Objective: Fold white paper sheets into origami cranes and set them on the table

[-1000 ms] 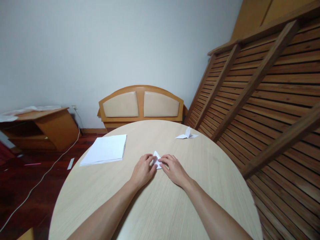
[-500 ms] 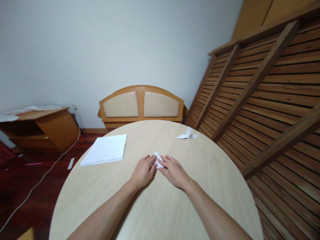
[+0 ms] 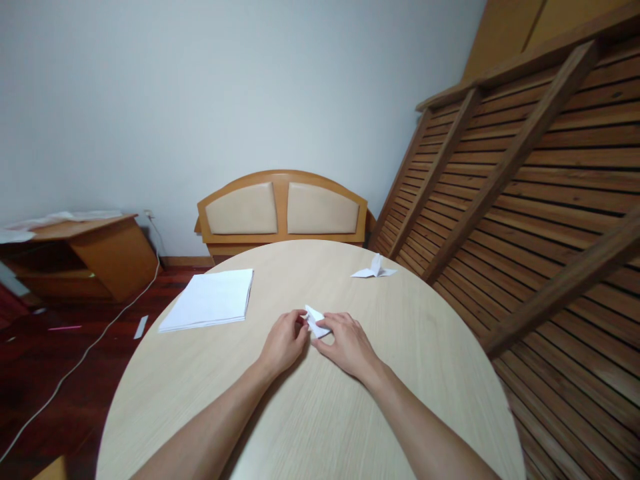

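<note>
A small folded piece of white paper [image 3: 315, 320] sits near the middle of the round light-wood table [image 3: 310, 413]. My left hand [image 3: 283, 343] pinches its left edge with curled fingers. On the other side, my right hand [image 3: 347, 343] grips the paper's right side, fingertips closed on it. The paper is lifted slightly off the table between both hands.
A stack of white sheets [image 3: 210, 299] lies at the table's far left. A finished folded paper figure [image 3: 374, 269] rests at the far right edge. Beyond the table stand a padded wooden headboard [image 3: 283, 208] and a slatted wooden frame [image 3: 525, 200]. A low cabinet [image 3: 75, 257] sits left.
The folded paper has turned and risen a little between my fingers. Both hands have curled more tightly round it and stayed in the same spot.
</note>
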`<action>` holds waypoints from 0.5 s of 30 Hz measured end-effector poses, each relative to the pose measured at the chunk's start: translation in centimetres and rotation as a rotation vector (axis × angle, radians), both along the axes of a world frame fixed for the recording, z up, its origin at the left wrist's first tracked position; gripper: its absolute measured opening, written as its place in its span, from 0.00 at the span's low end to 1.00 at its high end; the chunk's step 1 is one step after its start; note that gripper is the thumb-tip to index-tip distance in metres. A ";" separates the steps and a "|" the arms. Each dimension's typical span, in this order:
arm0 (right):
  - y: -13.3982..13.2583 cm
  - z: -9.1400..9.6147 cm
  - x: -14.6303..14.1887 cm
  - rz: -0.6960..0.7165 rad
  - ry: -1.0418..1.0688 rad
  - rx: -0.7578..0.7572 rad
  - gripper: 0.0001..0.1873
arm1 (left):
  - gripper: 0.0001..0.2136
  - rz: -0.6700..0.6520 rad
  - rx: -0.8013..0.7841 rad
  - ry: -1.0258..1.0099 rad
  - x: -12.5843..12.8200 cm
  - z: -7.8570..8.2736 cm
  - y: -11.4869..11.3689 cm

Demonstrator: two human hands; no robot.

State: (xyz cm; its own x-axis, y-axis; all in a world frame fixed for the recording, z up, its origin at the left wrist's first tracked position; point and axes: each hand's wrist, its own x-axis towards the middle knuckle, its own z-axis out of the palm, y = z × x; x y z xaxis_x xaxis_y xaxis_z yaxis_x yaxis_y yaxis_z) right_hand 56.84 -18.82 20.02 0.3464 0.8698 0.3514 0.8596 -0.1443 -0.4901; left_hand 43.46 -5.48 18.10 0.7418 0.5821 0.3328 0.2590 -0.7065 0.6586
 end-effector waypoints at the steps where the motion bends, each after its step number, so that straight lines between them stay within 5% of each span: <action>1: 0.1 0.1 -0.1 -0.003 0.003 0.004 0.15 | 0.13 0.002 0.000 -0.001 0.0 0.0 0.0; 15: 0.8 -1.2 1.9 -0.015 0.274 0.154 0.10 | 0.04 0.021 -0.063 -0.023 0.0 0.2 -0.2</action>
State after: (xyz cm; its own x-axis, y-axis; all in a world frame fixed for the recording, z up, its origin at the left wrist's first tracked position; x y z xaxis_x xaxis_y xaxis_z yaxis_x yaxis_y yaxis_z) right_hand 58.76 -17.99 18.84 0.4587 0.8077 0.3704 0.6909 -0.0620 -0.7203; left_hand 43.45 -5.67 18.30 0.7221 0.6175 0.3119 0.2576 -0.6585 0.7071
